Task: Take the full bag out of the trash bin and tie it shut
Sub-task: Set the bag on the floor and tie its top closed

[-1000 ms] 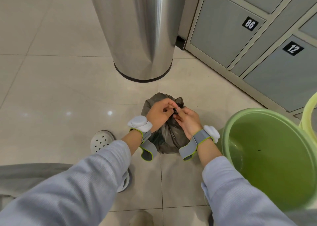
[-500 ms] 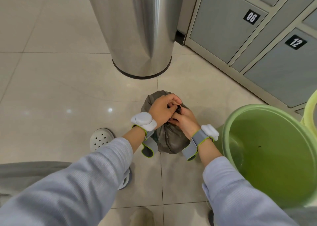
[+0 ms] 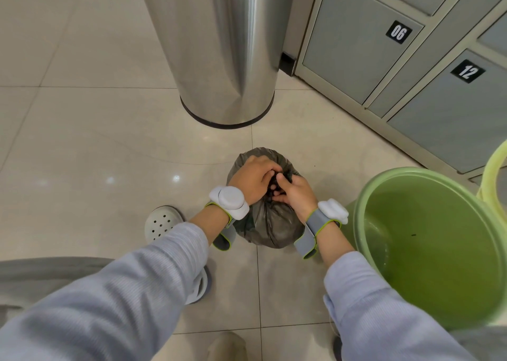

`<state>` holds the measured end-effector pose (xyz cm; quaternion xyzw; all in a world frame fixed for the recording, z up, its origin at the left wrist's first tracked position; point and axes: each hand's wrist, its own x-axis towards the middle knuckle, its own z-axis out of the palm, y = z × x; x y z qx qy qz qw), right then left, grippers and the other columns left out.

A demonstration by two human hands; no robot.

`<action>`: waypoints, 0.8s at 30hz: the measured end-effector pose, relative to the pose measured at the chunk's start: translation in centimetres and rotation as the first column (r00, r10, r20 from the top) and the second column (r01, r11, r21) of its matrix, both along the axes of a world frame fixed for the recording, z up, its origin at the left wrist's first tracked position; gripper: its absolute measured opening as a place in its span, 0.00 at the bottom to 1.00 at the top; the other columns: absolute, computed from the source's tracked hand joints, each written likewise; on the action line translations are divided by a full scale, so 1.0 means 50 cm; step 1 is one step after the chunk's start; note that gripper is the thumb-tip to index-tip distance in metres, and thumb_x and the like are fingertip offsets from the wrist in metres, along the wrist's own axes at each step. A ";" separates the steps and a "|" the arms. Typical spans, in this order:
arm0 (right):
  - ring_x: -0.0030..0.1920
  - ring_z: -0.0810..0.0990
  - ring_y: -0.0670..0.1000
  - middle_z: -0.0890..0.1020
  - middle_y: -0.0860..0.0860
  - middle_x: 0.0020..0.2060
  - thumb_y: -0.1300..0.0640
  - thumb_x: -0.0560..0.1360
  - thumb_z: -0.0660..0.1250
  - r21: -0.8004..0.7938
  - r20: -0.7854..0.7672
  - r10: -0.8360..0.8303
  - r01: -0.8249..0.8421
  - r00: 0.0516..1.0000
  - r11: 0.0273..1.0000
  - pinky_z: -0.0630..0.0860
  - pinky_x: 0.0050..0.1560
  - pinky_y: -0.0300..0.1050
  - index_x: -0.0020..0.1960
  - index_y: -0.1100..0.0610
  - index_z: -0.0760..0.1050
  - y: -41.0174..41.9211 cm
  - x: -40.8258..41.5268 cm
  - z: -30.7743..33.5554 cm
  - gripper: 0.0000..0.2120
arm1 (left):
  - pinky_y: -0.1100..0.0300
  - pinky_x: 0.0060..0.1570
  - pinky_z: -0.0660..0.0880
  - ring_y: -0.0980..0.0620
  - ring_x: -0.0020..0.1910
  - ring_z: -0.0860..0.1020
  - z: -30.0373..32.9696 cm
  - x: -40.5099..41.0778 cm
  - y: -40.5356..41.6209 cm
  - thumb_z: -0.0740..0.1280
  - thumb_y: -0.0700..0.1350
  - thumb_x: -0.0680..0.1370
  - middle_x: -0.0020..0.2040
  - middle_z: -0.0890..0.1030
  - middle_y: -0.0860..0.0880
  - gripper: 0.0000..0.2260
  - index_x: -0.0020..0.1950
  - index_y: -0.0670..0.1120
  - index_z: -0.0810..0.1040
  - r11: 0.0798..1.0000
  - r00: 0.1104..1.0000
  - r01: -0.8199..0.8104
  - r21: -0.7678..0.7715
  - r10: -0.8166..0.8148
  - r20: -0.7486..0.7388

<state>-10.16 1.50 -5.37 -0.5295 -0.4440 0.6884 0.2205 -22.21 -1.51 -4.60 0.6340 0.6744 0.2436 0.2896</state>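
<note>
A full dark grey trash bag [image 3: 270,227] sits on the tiled floor in front of me. My left hand [image 3: 252,178] grips the gathered top of the bag from the left, fingers curled over it. My right hand [image 3: 297,196] pinches the twisted bag ends from the right, touching the left hand. The knot itself is hidden under my fingers. The tall stainless steel trash bin [image 3: 219,45] stands just beyond the bag.
A green plastic basin [image 3: 428,240] stands at the right, close to my right forearm, with a yellow rim [image 3: 493,174] behind it. Grey numbered lockers [image 3: 384,53] line the upper right. A white perforated clog [image 3: 162,220] is left of the bag.
My two hands have closed in over the top of the bag; the loose bag ends that stuck up a second ago are now tucked under my fingers.
</note>
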 end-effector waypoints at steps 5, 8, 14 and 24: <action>0.26 0.72 0.44 0.74 0.53 0.31 0.59 0.80 0.56 0.037 0.047 0.030 -0.032 0.998 0.999 0.75 0.27 0.31 0.39 0.55 0.72 -0.003 0.004 -0.003 0.12 | 0.59 0.46 0.68 0.43 0.49 0.77 -0.003 -0.004 -0.011 0.61 0.38 0.78 0.49 0.80 0.40 0.07 0.51 0.39 0.77 0.993 0.993 -0.096 -0.064 0.100 0.064; 0.19 0.72 0.39 0.75 0.55 0.31 0.58 0.80 0.57 0.052 0.087 -0.013 0.008 0.996 0.999 0.74 0.23 0.32 0.44 0.60 0.72 0.000 0.006 -0.008 0.10 | 0.54 0.48 0.72 0.40 0.48 0.78 -0.012 -0.003 -0.018 0.59 0.38 0.79 0.47 0.80 0.37 0.07 0.51 0.37 0.74 0.981 0.981 -0.140 -0.135 0.156 0.117; 0.16 0.70 0.40 0.80 0.51 0.26 0.55 0.80 0.55 0.050 0.136 -0.052 0.046 0.989 0.998 0.71 0.18 0.32 0.47 0.62 0.69 0.001 0.013 -0.017 0.10 | 0.51 0.53 0.72 0.39 0.51 0.78 -0.035 -0.001 -0.025 0.55 0.40 0.81 0.48 0.79 0.36 0.07 0.51 0.39 0.70 0.943 0.949 -0.206 -0.260 0.257 0.180; 0.20 0.78 0.44 0.79 0.61 0.46 0.50 0.81 0.49 -0.124 0.058 -0.117 0.123 0.991 0.985 0.74 0.22 0.33 0.47 0.59 0.68 0.002 0.017 -0.019 0.16 | 0.49 0.52 0.77 0.37 0.50 0.81 -0.044 0.003 -0.017 0.52 0.41 0.82 0.51 0.76 0.38 0.06 0.50 0.42 0.67 0.843 0.745 -0.324 -0.430 0.507 0.433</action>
